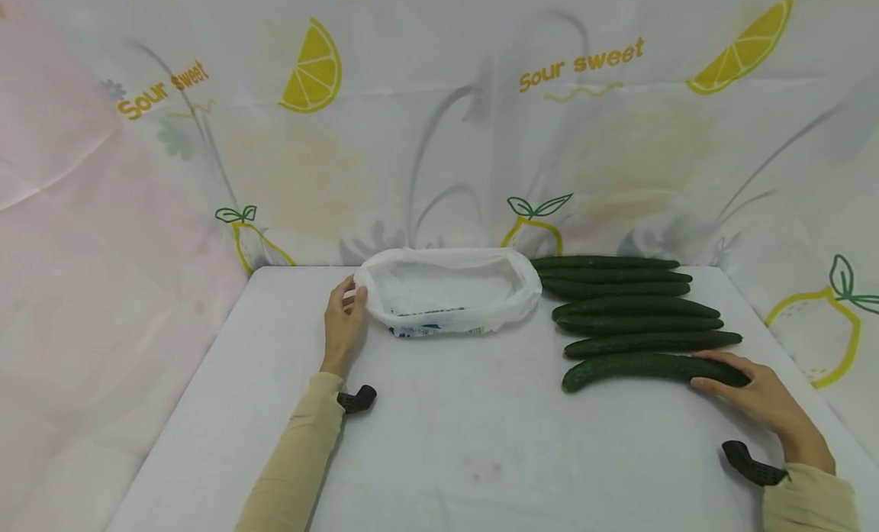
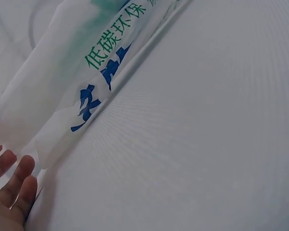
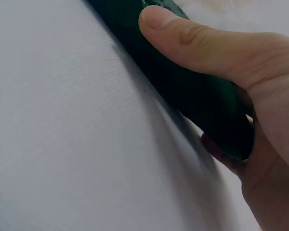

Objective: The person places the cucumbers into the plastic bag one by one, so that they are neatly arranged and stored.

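Note:
A white plastic bag (image 1: 508,316) with blue and green print stands on the table, its rim spread into a wide oval mouth. At its left end is my left hand (image 1: 343,318), touching the rim. In the left wrist view the fingers (image 2: 25,166) are spread and loosely bent beside the bag (image 2: 62,91). My right hand (image 1: 762,394) grips the right end of the nearest cucumber (image 1: 632,366), a long, dark green, slightly curved one. In the right wrist view the thumb (image 3: 183,41) presses on the cucumber (image 3: 183,91), with a fingertip visible beneath its end.
Behind the held cucumber, several more cucumbers (image 1: 635,307) lie side by side to the right of the bag. The white table (image 1: 481,425) meets a patterned cloth backdrop (image 1: 439,135) at its far edge. Black wrist devices (image 1: 357,399) are worn on both wrists.

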